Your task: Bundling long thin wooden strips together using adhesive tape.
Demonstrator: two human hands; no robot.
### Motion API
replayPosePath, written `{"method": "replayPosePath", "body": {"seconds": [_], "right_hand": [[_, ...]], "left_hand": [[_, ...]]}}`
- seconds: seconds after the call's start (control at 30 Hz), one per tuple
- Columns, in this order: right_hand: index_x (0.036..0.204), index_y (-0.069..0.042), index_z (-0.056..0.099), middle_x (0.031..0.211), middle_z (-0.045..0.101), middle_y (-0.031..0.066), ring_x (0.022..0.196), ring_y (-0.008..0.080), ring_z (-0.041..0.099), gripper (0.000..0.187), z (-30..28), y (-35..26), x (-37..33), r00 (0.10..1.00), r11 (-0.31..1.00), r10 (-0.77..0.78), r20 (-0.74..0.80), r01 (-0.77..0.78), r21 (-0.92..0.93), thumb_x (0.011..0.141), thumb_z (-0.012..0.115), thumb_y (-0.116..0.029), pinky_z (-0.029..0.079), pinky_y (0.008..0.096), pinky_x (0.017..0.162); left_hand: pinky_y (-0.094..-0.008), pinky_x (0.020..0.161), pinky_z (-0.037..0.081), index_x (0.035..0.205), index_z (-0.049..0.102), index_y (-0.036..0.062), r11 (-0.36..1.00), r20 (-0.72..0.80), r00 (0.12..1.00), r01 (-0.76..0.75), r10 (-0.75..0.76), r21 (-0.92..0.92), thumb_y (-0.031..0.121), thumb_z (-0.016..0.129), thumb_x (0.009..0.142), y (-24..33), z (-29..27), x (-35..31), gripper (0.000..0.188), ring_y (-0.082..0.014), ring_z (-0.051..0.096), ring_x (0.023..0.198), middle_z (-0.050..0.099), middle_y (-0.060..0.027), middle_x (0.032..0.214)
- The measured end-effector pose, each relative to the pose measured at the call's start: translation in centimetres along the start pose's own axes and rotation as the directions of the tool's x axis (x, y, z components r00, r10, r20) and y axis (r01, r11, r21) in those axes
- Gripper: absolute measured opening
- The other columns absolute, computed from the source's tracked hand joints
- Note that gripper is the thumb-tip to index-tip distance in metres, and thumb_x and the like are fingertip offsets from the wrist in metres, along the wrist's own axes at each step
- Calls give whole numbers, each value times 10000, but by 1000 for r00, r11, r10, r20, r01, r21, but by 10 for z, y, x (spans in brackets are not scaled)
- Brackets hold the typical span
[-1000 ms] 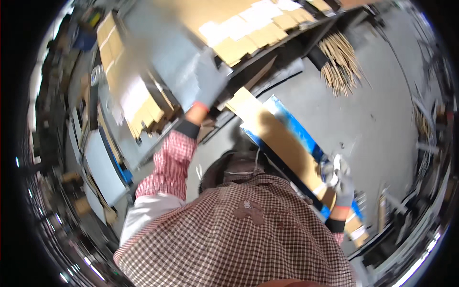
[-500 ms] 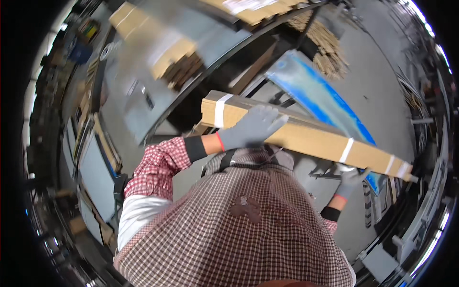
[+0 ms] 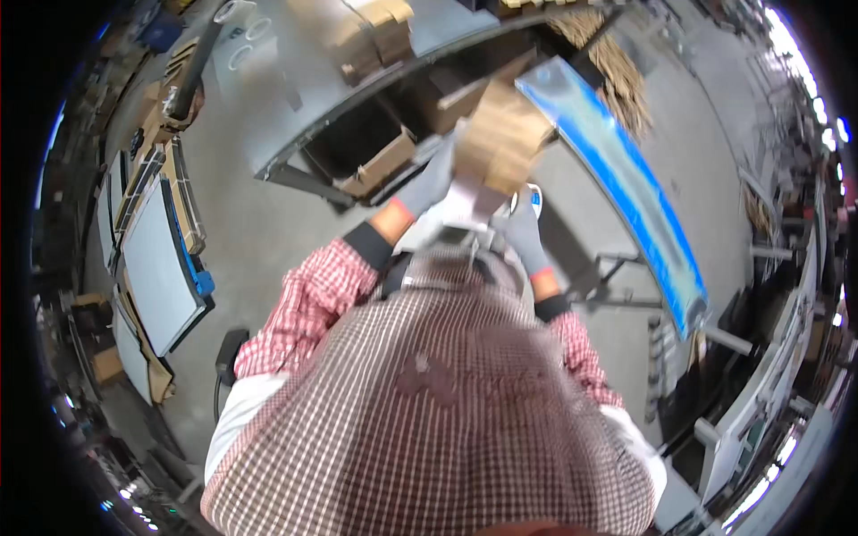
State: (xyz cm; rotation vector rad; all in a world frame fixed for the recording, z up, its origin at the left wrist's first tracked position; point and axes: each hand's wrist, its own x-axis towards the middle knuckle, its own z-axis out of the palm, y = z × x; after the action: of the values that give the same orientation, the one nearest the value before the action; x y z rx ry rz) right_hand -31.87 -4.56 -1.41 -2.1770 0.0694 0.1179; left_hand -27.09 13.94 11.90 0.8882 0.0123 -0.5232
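Observation:
A long tan bundle of cardboard strips (image 3: 502, 134) points away from my body, its near end blurred and foreshortened. My left hand (image 3: 431, 181), in a grey glove, grips its left side. My right hand (image 3: 525, 236), gloved the same way, holds it at the near right end; the fingers are partly hidden and smeared. The white bands cannot be made out clearly from this angle. Beyond it stands a metal-topped table (image 3: 308, 134), with another cardboard bundle (image 3: 380, 40) on top.
A long blue-edged panel (image 3: 626, 170) lies at the right, on a dark metal stand (image 3: 617, 277). Under the table is an open cardboard box (image 3: 380, 165). Flat pale panels (image 3: 161, 268) lean at the left. A pile of cardboard strips (image 3: 617, 76) lies at the far right.
The bundle has swung from lying crosswise to pointing away from me. My right hand has come in from the far right end toward the middle; my left hand has shifted left and forward.

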Motion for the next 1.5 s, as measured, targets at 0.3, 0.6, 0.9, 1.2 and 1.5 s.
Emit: {"method": "replayPosePath", "body": {"seconds": [0.3,0.6,0.9,1.2,1.5], "right_hand": [[1326,-1,423,1193,603,140,1107,266,599,932,-111,-105,-38,848,869,-487,209,448,208,554,904,-209,471,377,976],[1331,-15,393,1167,622,149,1028,252,653,853,-128,-74,3,820,866,-464,336,339,368,639,874,-147,528,354,894],[1312,22,487,1272,585,140,1160,236,546,517,-226,-143,27,264,350,-768,584,936,36,871,658,-187,439,352,993],[1268,20,523,1244,580,146,1138,237,547,450,-629,-116,-21,471,592,-583,-662,804,51,925,582,-265,441,364,962],[1277,7,506,1236,569,132,1131,212,535,450,-608,53,-158,572,825,156,-805,373,424,951,543,-301,431,376,956]], "left_hand": [[-473,1133,290,1433,447,162,-27,351,928,-350,126,936,337,805,696,53,93,-75,838,-429,293,1396,330,-231,1492],[-433,1071,349,1243,592,83,108,261,932,-295,252,949,262,688,776,21,100,-35,510,-384,446,1233,491,-205,1335],[-381,834,475,1168,586,37,99,523,852,-518,-22,849,289,668,834,-45,206,-36,427,-256,617,948,637,-121,1066],[-330,894,462,1352,480,-9,966,450,869,106,-206,237,280,693,861,-165,193,111,608,-214,620,962,617,-169,1222],[-329,1045,392,1241,613,10,624,629,548,-772,551,125,-14,546,880,-156,180,219,367,-180,544,1189,595,-116,1304]]}}
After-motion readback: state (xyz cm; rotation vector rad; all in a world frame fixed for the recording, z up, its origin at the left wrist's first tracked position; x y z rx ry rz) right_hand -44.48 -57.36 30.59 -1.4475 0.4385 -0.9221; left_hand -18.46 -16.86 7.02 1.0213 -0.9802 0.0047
